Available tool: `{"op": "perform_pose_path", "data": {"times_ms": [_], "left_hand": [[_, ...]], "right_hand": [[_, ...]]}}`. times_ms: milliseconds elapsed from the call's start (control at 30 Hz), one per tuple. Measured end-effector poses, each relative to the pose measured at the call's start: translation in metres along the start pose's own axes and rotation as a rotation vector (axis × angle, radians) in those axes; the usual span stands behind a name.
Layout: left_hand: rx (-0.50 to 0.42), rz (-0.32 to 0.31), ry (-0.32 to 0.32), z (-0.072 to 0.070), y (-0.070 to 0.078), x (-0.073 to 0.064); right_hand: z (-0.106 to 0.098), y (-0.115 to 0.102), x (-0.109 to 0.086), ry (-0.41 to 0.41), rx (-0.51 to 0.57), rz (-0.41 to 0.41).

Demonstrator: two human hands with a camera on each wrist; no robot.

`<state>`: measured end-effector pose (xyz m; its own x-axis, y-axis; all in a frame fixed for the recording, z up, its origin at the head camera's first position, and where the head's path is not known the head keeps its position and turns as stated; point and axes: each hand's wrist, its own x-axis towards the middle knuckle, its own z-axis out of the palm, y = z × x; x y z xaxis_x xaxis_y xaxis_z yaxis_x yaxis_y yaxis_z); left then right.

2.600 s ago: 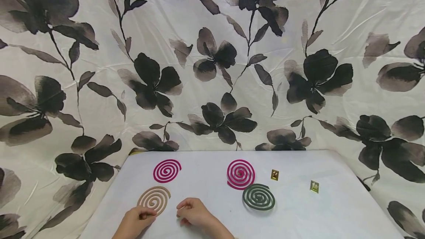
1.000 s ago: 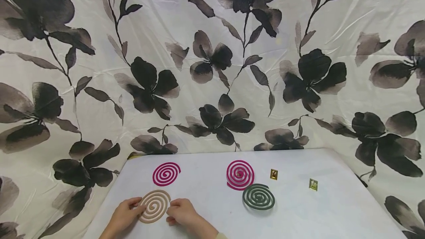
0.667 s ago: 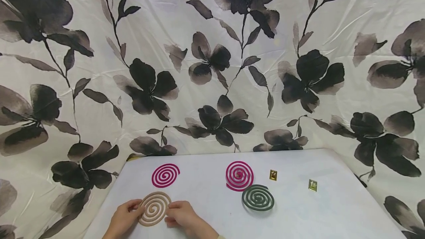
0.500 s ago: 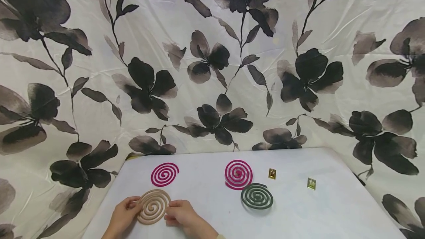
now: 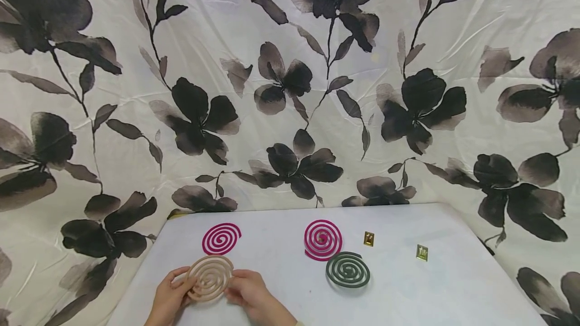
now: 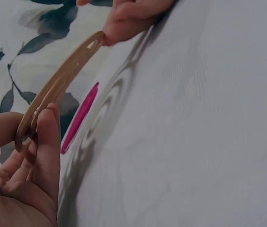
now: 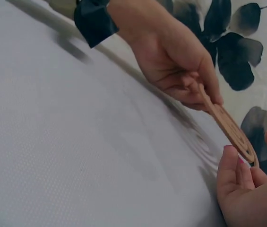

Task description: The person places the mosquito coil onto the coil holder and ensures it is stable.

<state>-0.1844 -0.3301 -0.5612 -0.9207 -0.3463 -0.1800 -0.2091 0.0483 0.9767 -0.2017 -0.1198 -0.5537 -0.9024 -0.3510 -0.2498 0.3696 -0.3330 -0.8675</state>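
Observation:
A tan spiral mosquito coil [image 5: 210, 271] is held between both hands, tilted above the white tabletop, its shadow falling below it in the left wrist view. My left hand [image 5: 169, 293] pinches its left edge between thumb and fingers. On the opposite edge, my right hand [image 5: 251, 292] grips the rim with thumb and fingertips. Seen edge-on in the left wrist view, the coil [image 6: 60, 82] shows its rings slightly spread apart. Just behind it lies a magenta coil [image 5: 221, 239] flat on the table.
Another magenta coil [image 5: 322, 240] lies right of centre, with a dark green coil [image 5: 348, 269] close in front, overlapping its edge in this view. Two small gold-coloured rectangular pieces [image 5: 369, 239] lie farther right. A floral cloth [image 5: 290, 89] hangs behind the white table [image 5: 408, 296].
My right hand, apart from the tan coil at first, has come left and now grips its right edge. The left hand has shifted to the coil's left side, and the coil is raised and tilted.

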Motion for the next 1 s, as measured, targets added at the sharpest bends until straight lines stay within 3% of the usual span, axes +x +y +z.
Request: {"op": "perform_pose_path", "data": {"times_ms": [133, 367, 633, 1000], "left_hand": [[-0.087, -0.01, -0.014, 0.007, 0.003, -0.003], [-0.137, -0.01, -0.07, 0.02, 0.008, -0.012], [-0.138, -0.009, -0.115, 0.031, 0.012, -0.022], [-0.175, -0.009, -0.116, 0.057, 0.018, -0.026]], "right_hand": [[0.0, -0.003, 0.001, 0.02, -0.046, -0.043], [-0.005, -0.009, 0.001, 0.041, -0.083, -0.087], [-0.018, -0.023, -0.005, -0.005, -0.148, -0.127], [-0.037, -0.034, -0.006, 0.006, -0.162, -0.159]]}}
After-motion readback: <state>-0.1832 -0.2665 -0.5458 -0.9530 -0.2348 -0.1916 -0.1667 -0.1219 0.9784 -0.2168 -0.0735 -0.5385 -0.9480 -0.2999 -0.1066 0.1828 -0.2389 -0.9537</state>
